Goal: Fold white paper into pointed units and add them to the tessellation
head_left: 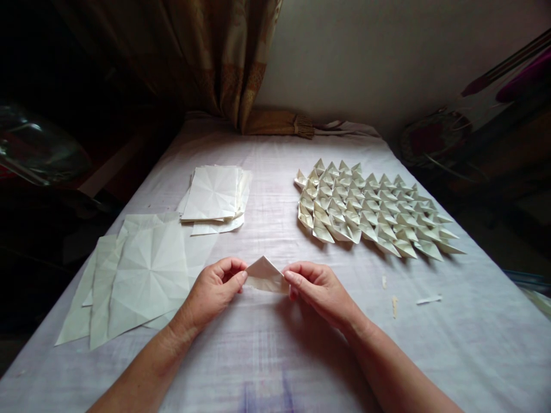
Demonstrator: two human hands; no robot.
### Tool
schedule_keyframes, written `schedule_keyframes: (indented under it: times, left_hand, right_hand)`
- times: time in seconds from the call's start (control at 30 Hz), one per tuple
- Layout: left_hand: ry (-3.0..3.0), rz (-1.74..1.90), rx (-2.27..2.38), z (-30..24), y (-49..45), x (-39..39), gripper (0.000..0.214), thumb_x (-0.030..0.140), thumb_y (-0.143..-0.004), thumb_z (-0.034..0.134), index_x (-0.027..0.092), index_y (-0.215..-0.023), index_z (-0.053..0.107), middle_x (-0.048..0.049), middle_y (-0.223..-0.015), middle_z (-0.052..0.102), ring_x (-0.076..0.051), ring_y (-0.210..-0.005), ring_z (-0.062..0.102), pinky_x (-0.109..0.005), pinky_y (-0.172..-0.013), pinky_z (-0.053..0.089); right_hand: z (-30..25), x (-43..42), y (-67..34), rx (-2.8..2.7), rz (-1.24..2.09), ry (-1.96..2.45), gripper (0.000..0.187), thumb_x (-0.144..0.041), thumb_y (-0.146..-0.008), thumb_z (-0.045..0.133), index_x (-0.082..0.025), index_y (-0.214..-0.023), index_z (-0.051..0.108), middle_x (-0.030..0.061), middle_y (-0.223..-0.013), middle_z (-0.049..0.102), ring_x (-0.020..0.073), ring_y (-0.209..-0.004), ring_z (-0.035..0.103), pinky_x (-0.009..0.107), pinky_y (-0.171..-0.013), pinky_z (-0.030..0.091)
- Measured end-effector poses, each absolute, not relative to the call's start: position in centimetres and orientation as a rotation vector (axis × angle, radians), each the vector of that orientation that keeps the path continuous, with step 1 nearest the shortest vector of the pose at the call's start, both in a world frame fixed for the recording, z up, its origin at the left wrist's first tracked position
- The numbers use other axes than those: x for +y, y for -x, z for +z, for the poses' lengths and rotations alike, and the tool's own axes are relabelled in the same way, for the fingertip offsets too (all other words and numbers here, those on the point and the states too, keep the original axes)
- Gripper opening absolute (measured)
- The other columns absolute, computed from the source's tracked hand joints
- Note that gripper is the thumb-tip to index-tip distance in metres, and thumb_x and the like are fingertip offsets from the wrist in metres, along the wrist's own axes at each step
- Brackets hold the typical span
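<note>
Folded paper [264, 272] betw. L hand [219, 285] & R hand [316, 285], fingers of both pinching its ends, neither nearer; long axis approx. parallel to tabletop [275, 158] far edge.

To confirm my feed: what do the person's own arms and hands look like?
The left hand and right hand are bare, with no gloves, rings or watch showing. No sleeve shows on the left forearm or right forearm.
</note>
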State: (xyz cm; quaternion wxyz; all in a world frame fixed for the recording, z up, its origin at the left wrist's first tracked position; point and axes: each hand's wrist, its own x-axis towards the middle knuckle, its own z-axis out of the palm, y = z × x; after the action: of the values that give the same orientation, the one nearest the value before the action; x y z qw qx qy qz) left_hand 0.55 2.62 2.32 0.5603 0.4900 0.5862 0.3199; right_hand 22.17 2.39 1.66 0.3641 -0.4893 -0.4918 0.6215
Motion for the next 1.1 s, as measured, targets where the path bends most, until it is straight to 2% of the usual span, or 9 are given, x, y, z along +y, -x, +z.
schedule_keyframes:
  times: [0.23,0.37,0.47,0.57,0.63,0.83,1.0,1.1]
  left_hand:
    - [-1.128,0.749,1.362,2.5,-0.7,2.6,0.023,0.039,-0.074,0.065,0.018,-0.084,0.065,0.006,-0.055,0.054,-0.007,-0.043,0.04,-0.019,-0.043,0.032]
    - [-1.112,0.804,1.355,2.4,-0.7,2.7,0.025,0.035,-0.07,0.068,0.02,-0.087,0.059,0.007,-0.057,0.055,-0.008,-0.048,0.047,-0.017,-0.043,0.033]
    - [-1.132,0.804,1.326,2.3,-0.6,2.6,0.021,0.034,-0.071,0.068,0.02,-0.082,0.058,0.0074,-0.056,0.054,-0.007,-0.045,0.044,-0.016,-0.042,0.031]
    - [-1.143,0.768,1.308,2.3,-0.6,2.6,0.017,0.034,-0.072,0.066,0.018,-0.078,0.062,0.0056,-0.056,0.057,-0.005,-0.041,0.038,-0.016,-0.039,0.027]
    - [-1.127,0.766,1.318,2.3,-0.5,2.6,0.019,0.034,-0.071,0.067,0.017,-0.08,0.066,0.0052,-0.055,0.057,-0.005,-0.039,0.035,-0.016,-0.037,0.025]
    - [-1.09,0.662,1.286,2.6,0.5,2.9,0.031,0.034,-0.068,0.071,0.016,-0.093,0.075,0.0,-0.067,0.067,-0.005,-0.042,0.041,-0.017,-0.038,0.03]
    - [-1.076,0.648,1.215,3.0,1.3,3.0,0.033,0.021,-0.064,0.069,0.019,-0.096,0.077,-0.0023,-0.074,0.072,-0.007,-0.047,0.048,-0.017,-0.042,0.033]
    - [-1.054,0.708,1.216,3.0,1.2,3.0,0.03,0.023,-0.063,0.073,0.019,-0.092,0.077,-0.0015,-0.07,0.071,-0.009,-0.05,0.052,-0.017,-0.044,0.034]
  right_hand:
    - [1.5,2.1,-21.9,-1.381,1.501,1.337,0.031,-0.046,-0.08,0.063,-0.016,-0.074,0.068,-0.002,-0.055,0.058,0.0098,-0.049,0.049,0.021,-0.048,0.038]
    - [0.9,1.8,-21.8,-1.508,1.26,1.395,0.028,-0.04,-0.084,0.058,-0.017,-0.068,0.064,-0.001,-0.056,0.057,0.0108,-0.052,0.048,0.021,-0.049,0.036]
    - [0.4,1.6,-21.7,-1.572,1.14,1.419,0.027,-0.038,-0.085,0.057,-0.018,-0.067,0.061,-0.0006,-0.058,0.056,0.0113,-0.053,0.047,0.021,-0.049,0.035]
    - [0.1,1.6,-21.7,-1.507,1.182,1.404,0.019,-0.036,-0.083,0.059,-0.018,-0.084,0.064,-0.0035,-0.057,0.054,0.0109,-0.051,0.046,0.021,-0.049,0.035]
    - [0.1,1.6,-21.7,-1.435,1.234,1.368,0.023,-0.036,-0.081,0.061,-0.018,-0.096,0.063,-0.0054,-0.057,0.052,0.0107,-0.051,0.045,0.021,-0.05,0.036]
    - [0.7,2.0,-22.0,-1.375,1.309,1.286,0.022,-0.038,-0.082,0.063,-0.018,-0.073,0.066,-0.0001,-0.066,0.061,0.0119,-0.06,0.051,0.022,-0.055,0.04]
    - [1.6,2.0,-22.5,-1.288,1.446,1.257,0.018,-0.033,-0.081,0.061,-0.018,-0.081,0.073,-0.0017,-0.061,0.061,0.011,-0.055,0.052,0.022,-0.054,0.042]
    - [1.6,2.0,-22.6,-1.22,1.549,1.172,0.016,-0.024,-0.074,0.064,-0.02,-0.087,0.073,-0.0014,-0.067,0.067,0.012,-0.061,0.059,0.023,-0.059,0.048]
